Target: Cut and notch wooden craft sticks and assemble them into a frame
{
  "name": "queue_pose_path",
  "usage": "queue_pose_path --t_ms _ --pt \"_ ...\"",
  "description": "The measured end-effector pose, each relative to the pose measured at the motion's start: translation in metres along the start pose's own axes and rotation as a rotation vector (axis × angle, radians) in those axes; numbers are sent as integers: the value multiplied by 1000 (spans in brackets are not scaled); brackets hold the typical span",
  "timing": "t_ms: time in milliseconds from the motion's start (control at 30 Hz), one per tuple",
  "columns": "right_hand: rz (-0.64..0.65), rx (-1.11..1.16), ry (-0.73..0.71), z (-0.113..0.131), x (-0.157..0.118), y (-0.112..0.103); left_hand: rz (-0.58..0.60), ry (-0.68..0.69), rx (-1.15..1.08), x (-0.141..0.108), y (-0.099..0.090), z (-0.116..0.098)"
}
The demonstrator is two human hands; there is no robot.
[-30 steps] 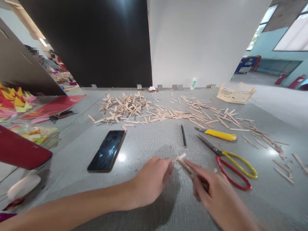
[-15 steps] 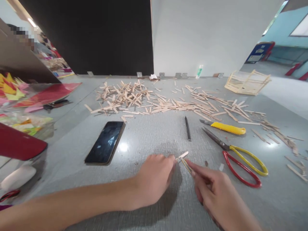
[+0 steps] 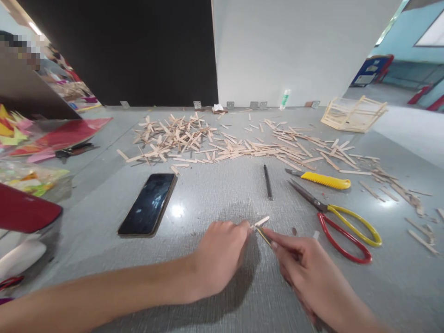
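Note:
Closed fingers of my left hand pinch a small wooden craft stick, whose pale rounded end sticks out to the right. My right hand is closed around a slim yellow-and-dark tool, pencil-like in shape; its exact kind is unclear. The tool's tip meets the stick close to my left fingertips, low over the grey table. To the right lie scissors with one red and one yellow handle, a yellow cutter knife and a thin black pen-like stick.
Many loose craft sticks and a pile of joined star shapes spread across the back. A phone lies left of my hands. At back right stands a stick-framed box; a glue stick stands by the white panel.
The tool in my right hand has shifted slightly left along the craft stick, closer to my left fingers. The whole view has drifted a little. Both hands keep their grips.

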State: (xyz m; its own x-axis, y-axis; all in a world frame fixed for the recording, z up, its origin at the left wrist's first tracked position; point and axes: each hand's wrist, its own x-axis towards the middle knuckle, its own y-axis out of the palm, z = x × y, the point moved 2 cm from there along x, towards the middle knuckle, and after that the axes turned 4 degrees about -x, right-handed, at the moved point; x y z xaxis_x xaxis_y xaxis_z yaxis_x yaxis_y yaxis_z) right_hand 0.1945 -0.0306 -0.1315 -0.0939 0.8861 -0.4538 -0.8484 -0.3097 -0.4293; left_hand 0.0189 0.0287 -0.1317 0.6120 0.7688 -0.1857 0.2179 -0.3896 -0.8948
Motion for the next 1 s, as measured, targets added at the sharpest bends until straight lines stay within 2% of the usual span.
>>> queue_pose_path --t_ms 367,533,600,733,1000 --pt "83 246 74 0 5 -2 -20 0 -72 1 1 1" --pt "0 218 42 -7 4 1 -48 -32 -175 0 0 2" --pt "-54 126 -34 -11 4 2 -55 -27 -231 0 -2 2" --pt "-198 -180 -289 -15 6 2 -54 -11 -328 0 -7 4" --pt "-269 -498 -612 -12 1 -2 -59 12 -406 2 -4 6"
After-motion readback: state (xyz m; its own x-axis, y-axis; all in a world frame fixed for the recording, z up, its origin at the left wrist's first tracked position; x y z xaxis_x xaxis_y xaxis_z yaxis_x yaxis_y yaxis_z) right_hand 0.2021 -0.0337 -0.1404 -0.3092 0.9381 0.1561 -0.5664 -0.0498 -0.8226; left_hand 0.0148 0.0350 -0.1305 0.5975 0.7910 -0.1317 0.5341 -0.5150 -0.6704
